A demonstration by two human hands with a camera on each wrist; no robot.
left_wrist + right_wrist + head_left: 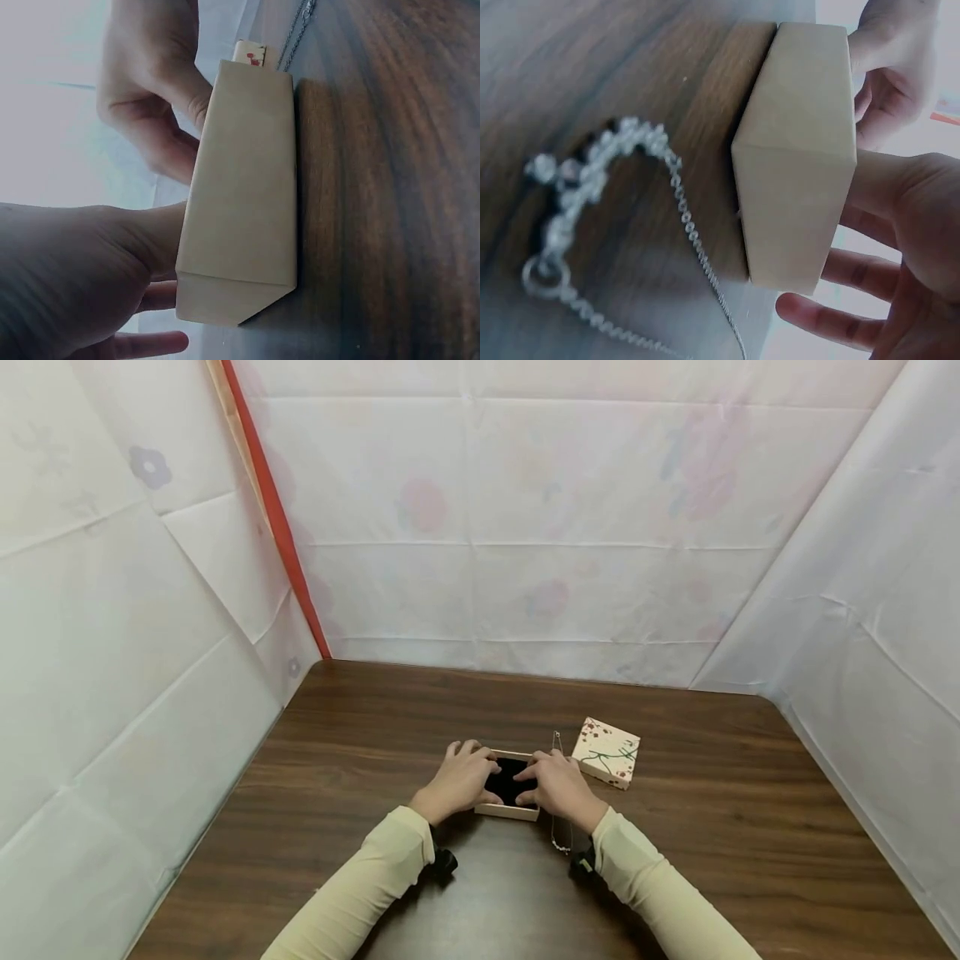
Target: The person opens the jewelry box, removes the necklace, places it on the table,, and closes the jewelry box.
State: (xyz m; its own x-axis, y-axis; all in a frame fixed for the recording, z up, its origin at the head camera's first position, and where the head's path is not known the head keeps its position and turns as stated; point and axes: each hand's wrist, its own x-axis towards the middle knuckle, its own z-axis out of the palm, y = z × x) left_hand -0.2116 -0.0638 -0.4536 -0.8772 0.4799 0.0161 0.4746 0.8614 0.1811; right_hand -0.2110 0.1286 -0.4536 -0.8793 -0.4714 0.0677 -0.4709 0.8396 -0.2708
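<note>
A small cream box base (pixel 507 812) stands on the table in front of the person, its inside lined with a black pad (pixel 510 782). My left hand (pixel 459 783) reaches over the left side of the box, thumb past the near rim. From the other side, my right hand (pixel 558 783) does the same, its thumb and index finger over the black pad. Fingertips inside the box are hidden in both wrist views. A silver chain necklace (pixel 694 238) lies beside the box on the right, partly under the right hand, its beaded pendant (pixel 604 169) towards the person.
A cream box lid (pixel 611 747) with red blossoms and green branches rests to the right, behind the right hand. The brown wooden table (pixel 360 727) is bounded by white floral sheets (pixel 525 527) at the back and sides. A red strip (pixel 273 510) runs down the back left corner.
</note>
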